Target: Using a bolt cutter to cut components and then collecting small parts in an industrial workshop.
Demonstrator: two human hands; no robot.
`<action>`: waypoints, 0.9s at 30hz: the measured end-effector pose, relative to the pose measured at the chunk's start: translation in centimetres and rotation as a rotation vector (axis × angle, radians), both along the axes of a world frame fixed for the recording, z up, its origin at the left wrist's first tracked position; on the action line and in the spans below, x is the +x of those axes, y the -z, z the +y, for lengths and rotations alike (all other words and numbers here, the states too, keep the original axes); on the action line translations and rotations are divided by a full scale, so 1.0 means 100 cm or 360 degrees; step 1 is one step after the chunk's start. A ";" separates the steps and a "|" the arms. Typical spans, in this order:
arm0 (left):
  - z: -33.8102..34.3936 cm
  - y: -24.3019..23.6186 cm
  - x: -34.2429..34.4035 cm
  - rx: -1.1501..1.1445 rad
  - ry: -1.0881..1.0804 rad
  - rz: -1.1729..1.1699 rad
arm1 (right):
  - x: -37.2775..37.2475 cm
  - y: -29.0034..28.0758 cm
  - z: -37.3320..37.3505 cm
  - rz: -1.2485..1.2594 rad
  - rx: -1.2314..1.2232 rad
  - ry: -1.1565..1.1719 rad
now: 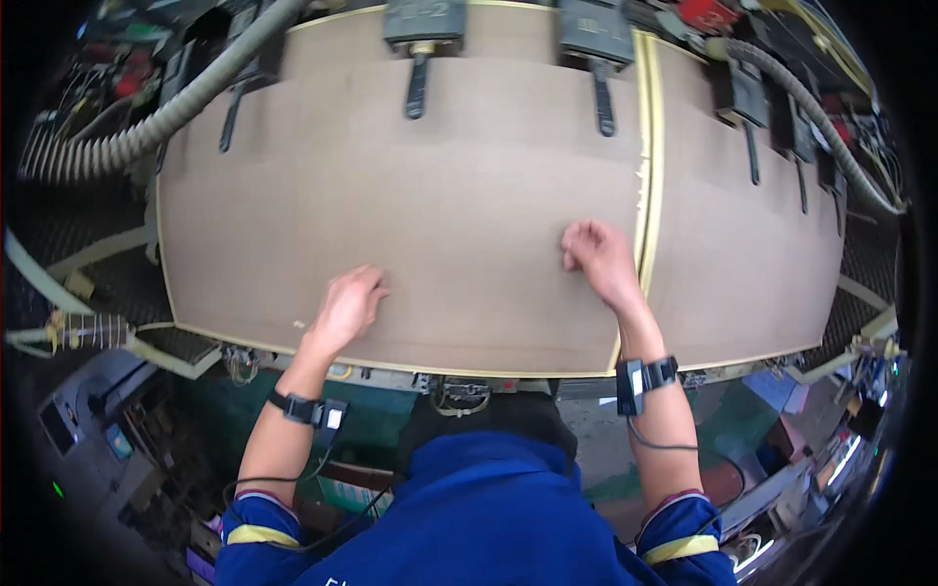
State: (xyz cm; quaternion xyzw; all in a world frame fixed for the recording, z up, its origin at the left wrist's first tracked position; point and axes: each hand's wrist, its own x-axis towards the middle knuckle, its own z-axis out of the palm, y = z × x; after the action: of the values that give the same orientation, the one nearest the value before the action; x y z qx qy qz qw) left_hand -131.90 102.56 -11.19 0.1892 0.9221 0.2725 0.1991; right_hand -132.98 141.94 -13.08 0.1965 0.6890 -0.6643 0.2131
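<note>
A wide, flat tan sheet or panel with a pale yellow border lies in front of me. My left hand is over its near left part, back of the hand up, fingers curled together. My right hand is farther in, just left of a pale yellow double strip that runs from back to front. Its fingers are curled into a loose fist. The insides of both hands are hidden, so anything small in them cannot be seen. Whether either hand touches the panel is unclear.
Grey boxy fixtures with black handles line the panel's far edge. Ribbed hoses, one at left and one at right, arch down beside it. Metal frame arms stand at the near corners. Black devices are strapped to both wrists, with cables trailing.
</note>
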 end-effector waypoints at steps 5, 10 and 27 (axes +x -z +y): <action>0.003 0.000 -0.019 0.1048 -0.1130 -0.1114 | -0.113 0.010 0.075 0.0328 0.0737 0.0349; 0.019 -0.009 -0.076 0.1604 -0.1285 -0.1006 | -0.197 0.030 0.083 0.0499 0.1250 0.0191; 0.026 0.054 -0.276 -0.0251 -0.1089 0.0312 | -0.196 0.036 0.083 0.0615 0.1673 -0.0228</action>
State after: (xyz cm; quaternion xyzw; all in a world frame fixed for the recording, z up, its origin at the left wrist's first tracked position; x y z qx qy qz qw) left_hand -159.54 105.16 -16.63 -0.1210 0.9650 0.2318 0.0212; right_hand -152.59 150.27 -16.68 0.1038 0.9653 -0.2396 0.0013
